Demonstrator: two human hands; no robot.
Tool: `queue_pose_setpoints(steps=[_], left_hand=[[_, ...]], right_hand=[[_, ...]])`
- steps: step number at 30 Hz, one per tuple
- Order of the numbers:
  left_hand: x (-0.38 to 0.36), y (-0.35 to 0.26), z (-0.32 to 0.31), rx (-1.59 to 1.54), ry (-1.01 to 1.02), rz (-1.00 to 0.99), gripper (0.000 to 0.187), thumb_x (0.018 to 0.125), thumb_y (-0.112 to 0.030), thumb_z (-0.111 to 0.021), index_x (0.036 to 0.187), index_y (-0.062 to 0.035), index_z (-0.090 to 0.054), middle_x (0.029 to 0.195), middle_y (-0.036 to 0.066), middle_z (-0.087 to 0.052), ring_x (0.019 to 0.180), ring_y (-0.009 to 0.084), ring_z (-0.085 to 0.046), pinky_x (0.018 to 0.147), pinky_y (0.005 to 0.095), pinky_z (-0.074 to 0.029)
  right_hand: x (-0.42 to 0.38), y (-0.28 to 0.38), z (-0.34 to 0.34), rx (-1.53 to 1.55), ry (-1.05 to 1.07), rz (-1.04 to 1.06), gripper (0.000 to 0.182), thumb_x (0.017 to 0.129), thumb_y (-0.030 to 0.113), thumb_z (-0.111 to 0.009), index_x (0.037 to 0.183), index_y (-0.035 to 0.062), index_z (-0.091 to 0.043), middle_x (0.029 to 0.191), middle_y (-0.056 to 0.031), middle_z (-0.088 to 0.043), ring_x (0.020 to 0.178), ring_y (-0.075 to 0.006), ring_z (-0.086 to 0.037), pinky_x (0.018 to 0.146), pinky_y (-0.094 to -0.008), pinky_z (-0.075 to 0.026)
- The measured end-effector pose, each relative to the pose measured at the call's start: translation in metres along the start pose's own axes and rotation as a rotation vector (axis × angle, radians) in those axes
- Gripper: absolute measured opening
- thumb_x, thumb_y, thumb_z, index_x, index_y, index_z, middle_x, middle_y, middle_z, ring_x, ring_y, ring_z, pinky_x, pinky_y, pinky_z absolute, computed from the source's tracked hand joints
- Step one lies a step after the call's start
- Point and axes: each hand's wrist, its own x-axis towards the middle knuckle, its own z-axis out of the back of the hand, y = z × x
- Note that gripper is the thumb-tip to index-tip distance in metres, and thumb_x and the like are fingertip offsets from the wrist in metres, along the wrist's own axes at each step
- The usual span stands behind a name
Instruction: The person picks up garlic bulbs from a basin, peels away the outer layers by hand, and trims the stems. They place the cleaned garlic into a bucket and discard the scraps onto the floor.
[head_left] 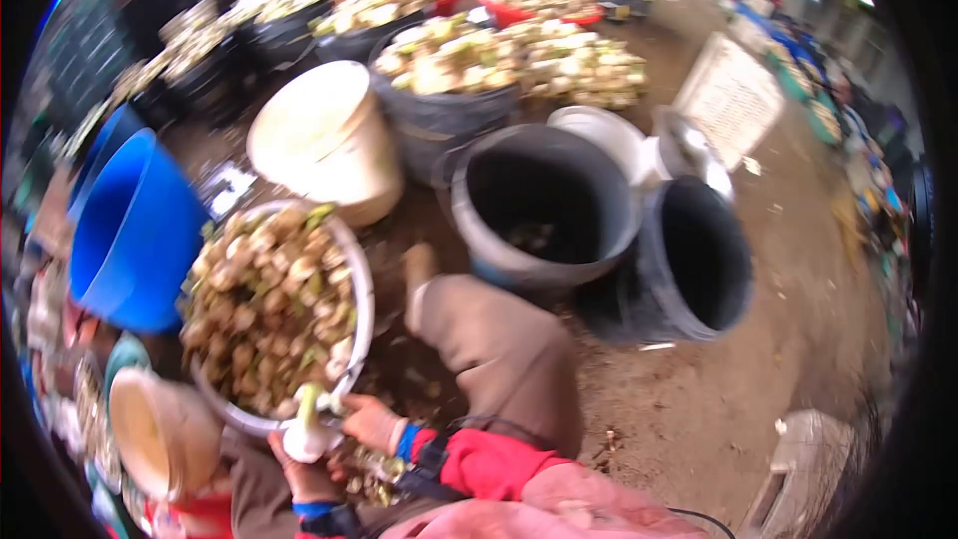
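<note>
Low in the view, my left hand [307, 477] is closed around a white garlic bulb [310, 436] with a pale green stalk pointing up. Just right of the bulb is my right hand [374, 424], its fingers curled toward the stalk. Whatever it may hold is too blurred to make out. Both wrists show blue cuffs. Directly beyond the hands, a round pale-rimmed tub [362, 314] is heaped with brownish bulbs [269, 309] and bits of green. Trimmings [374, 479] lie below my hands.
A blue bucket [150, 230] and a beige bucket [165, 429] stand left. Ahead are a cream bucket [329, 135], a dark tub [544, 205] and a tipped dark bucket [699, 260]. Heaped bulbs [449, 55] fill containers behind. A wooden piece [803, 469] lies right.
</note>
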Motion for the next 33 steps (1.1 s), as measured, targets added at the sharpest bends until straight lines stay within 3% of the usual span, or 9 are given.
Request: queue_pose_setpoints(steps=[1,4,10,12,13,17,28,30,33], left_hand=[[0.014,0.006,-0.025,0.274,-0.712,-0.187,0.079,0.069,-0.084,-0.035,0.098,-0.0145,-0.057,0.059,0.002,-0.054,0.036,0.0141,-0.037,0.03,0.0247,-0.024],[0.032,0.001,0.009,0.061,-0.572,-0.3,0.06,0.081,-0.062,-0.049,0.103,-0.0069,-0.06,0.085,0.009,-0.064,0.069,0.0203,-0.06,0.061,0.031,-0.05],[0.011,-0.002,0.026,0.654,-0.526,-0.476,0.05,0.091,-0.028,-0.049,0.136,-0.0121,-0.036,0.134,0.009,-0.042,0.123,0.0195,-0.04,0.102,0.0424,-0.033],[0.015,0.017,-0.013,0.832,-0.055,-0.547,0.036,0.088,-0.014,-0.053,0.122,-0.0046,-0.047,0.12,0.008,-0.05,0.109,0.0185,-0.048,0.09,0.0355,-0.042],[0.017,0.028,-0.045,0.935,-0.487,-0.581,0.026,0.085,-0.008,-0.056,0.11,-0.0016,-0.053,0.111,0.008,-0.056,0.097,0.0169,-0.053,0.082,0.028,-0.044],[0.024,0.008,0.017,0.366,-0.739,-0.418,0.025,0.085,-0.02,-0.056,0.102,-0.0017,-0.058,0.089,0.003,-0.063,0.081,0.01,-0.058,0.069,0.0225,-0.047],[0.007,0.025,-0.025,0.431,-0.685,-0.402,0.027,0.081,-0.018,-0.063,0.105,-0.0049,-0.058,0.101,0.007,-0.06,0.092,0.0182,-0.057,0.075,0.0278,-0.049],[-0.017,0.035,-0.016,1.175,-0.408,-0.548,0.035,0.079,-0.006,-0.064,0.113,-0.0046,-0.053,0.108,0.009,-0.057,0.099,0.0217,-0.055,0.081,0.0327,-0.049],[-0.007,0.028,-0.02,0.584,-0.499,-0.655,0.036,0.083,-0.022,-0.062,0.11,0.0001,-0.053,0.108,0.01,-0.058,0.095,0.0193,-0.059,0.078,0.0339,-0.051]], right_hand=[[0.004,-0.015,-0.005,0.166,0.115,-0.073,0.04,0.08,0.0,-0.052,0.12,0.0004,-0.054,0.099,-0.0058,-0.064,0.089,-0.0106,-0.057,0.08,-0.0272,-0.048],[-0.001,0.037,-0.004,0.725,0.135,-0.196,0.044,0.079,-0.007,-0.047,0.122,0.0034,-0.053,0.091,0.0003,-0.062,0.08,-0.0074,-0.057,0.072,-0.0218,-0.047],[0.01,0.019,-0.001,0.671,-0.08,-0.22,0.039,0.084,0.0,-0.05,0.122,0.0063,-0.055,0.097,-0.0014,-0.062,0.084,-0.0096,-0.056,0.073,-0.0239,-0.046],[0.0,0.042,-0.007,0.317,0.009,-0.189,0.039,0.083,0.003,-0.052,0.122,0.0053,-0.055,0.1,-0.0063,-0.063,0.09,-0.0114,-0.056,0.081,-0.0264,-0.045],[-0.005,0.051,-0.01,0.138,0.056,-0.172,0.039,0.083,0.004,-0.053,0.122,0.0049,-0.055,0.101,-0.0087,-0.064,0.094,-0.0123,-0.057,0.085,-0.0276,-0.045],[-0.001,0.036,-0.013,0.087,0.193,-0.253,0.037,0.083,0.004,-0.052,0.12,0.0066,-0.056,0.102,-0.0117,-0.065,0.096,-0.0166,-0.059,0.086,-0.0295,-0.044],[0.009,0.004,0.013,-0.438,-0.178,-0.289,0.03,0.078,0.012,-0.057,0.107,0.0049,-0.061,0.092,-0.0184,-0.065,0.087,-0.0305,-0.063,0.079,-0.0343,-0.048],[0.02,-0.027,0.042,-0.198,-0.437,-0.315,0.029,0.08,0.01,-0.052,0.107,0.0116,-0.062,0.094,-0.0174,-0.065,0.085,-0.031,-0.063,0.078,-0.0353,-0.048],[0.013,-0.004,0.061,-0.567,-0.256,-0.364,0.026,0.08,0.018,-0.056,0.104,0.0102,-0.063,0.09,-0.0168,-0.066,0.09,-0.0313,-0.063,0.08,-0.0372,-0.048]])
